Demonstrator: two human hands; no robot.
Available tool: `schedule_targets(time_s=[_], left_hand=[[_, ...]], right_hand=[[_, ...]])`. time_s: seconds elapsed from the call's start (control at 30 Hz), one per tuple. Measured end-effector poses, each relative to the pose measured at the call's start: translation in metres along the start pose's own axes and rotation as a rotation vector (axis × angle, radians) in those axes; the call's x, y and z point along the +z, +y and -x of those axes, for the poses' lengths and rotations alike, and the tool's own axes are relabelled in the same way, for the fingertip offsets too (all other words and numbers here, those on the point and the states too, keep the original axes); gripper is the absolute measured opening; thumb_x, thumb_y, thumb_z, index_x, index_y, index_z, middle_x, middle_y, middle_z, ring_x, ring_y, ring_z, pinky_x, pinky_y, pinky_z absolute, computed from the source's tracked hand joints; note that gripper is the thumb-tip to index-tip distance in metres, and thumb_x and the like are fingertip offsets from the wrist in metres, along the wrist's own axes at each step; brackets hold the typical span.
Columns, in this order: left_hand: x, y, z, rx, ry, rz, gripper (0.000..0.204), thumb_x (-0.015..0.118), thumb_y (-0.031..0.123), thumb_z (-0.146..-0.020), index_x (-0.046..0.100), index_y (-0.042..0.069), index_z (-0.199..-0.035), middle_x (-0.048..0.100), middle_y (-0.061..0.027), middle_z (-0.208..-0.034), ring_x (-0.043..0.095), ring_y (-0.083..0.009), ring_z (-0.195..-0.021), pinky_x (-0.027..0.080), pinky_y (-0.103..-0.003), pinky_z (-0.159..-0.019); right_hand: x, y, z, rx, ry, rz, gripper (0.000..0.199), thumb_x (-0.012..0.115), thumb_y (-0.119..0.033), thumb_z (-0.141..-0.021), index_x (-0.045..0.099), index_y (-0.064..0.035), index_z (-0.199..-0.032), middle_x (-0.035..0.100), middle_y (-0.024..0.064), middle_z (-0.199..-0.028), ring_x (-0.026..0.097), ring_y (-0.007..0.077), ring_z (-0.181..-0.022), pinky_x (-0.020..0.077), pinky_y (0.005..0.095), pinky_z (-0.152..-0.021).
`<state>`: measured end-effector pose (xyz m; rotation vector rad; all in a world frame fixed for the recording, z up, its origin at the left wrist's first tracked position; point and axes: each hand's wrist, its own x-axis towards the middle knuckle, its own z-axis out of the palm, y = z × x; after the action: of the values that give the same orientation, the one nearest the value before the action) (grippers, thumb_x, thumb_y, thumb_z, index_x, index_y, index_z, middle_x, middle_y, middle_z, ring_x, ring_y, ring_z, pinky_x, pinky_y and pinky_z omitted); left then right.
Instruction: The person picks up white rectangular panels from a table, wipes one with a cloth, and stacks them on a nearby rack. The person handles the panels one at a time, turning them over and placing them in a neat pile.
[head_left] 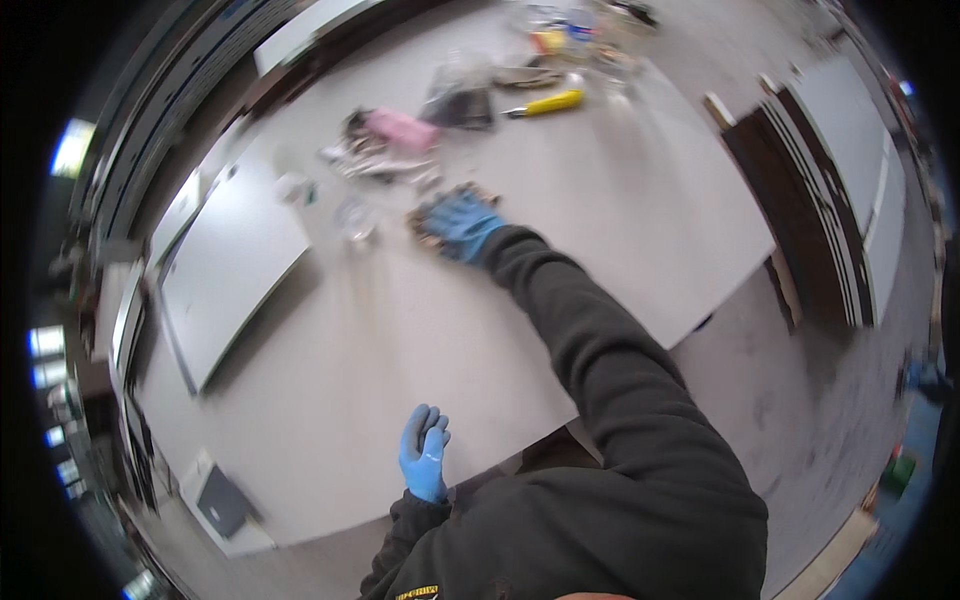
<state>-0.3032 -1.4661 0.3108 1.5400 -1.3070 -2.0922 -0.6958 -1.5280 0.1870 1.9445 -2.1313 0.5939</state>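
My right hand, in a blue glove, reaches far across a large pale tabletop. It presses on a crumpled brownish rag that shows around the glove's edges. My left hand, also gloved in blue, is raised near the front edge, its fingers stretched out and nothing visible in them. Left of the rag stands a small clear cup, blurred. Beyond it lie a pink roll-like thing and a heap of whitish cloth.
A yellow-handled tool, a clear bag with dark contents and jumbled small items occupy the far side. White panels stand at left. At right, panels are stacked. A grey flat piece lies at the near left corner.
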Motion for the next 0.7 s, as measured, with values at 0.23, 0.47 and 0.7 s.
schedule_targets(time_s=[0.23, 0.47, 0.7], left_hand=[[-0.067, -0.02, 0.0, -0.037, 0.044, 0.076, 0.057, 0.06, 0.013, -0.095, 0.04, -0.005, -0.145, 0.052, -0.0193, -0.139, 0.057, -0.0255, -0.123, 0.05, -0.034, -0.097], [-0.142, -0.02, -0.002, 0.008, 0.008, 0.153, 0.057, 0.061, 0.012, -0.095, 0.04, -0.005, -0.145, 0.052, -0.0199, -0.139, 0.056, -0.0253, -0.123, 0.049, -0.035, -0.098], [-0.197, -0.03, -0.018, 0.081, -0.039, 0.09, 0.058, 0.064, 0.016, -0.094, 0.042, -0.004, -0.144, 0.053, -0.02, -0.139, 0.056, -0.0263, -0.125, 0.049, -0.038, -0.101]], right_hand=[[0.022, 0.005, -0.024, 0.042, -0.041, 0.05, 0.048, 0.065, -0.032, -0.082, 0.059, -0.014, -0.126, 0.052, 0.0093, -0.144, 0.048, 0.0302, -0.132, 0.0296, 0.0543, -0.114], [0.003, -0.05, -0.033, 0.204, 0.083, 0.203, 0.053, 0.07, -0.03, -0.077, 0.058, -0.0092, -0.124, 0.05, 0.014, -0.145, 0.045, 0.0326, -0.134, 0.0294, 0.0555, -0.112], [-0.024, -0.207, 0.08, 0.418, -0.008, 0.082, 0.057, 0.07, -0.029, -0.077, 0.057, -0.0022, -0.126, 0.042, 0.0209, -0.152, 0.038, 0.0399, -0.141, 0.0271, 0.0553, -0.114]])
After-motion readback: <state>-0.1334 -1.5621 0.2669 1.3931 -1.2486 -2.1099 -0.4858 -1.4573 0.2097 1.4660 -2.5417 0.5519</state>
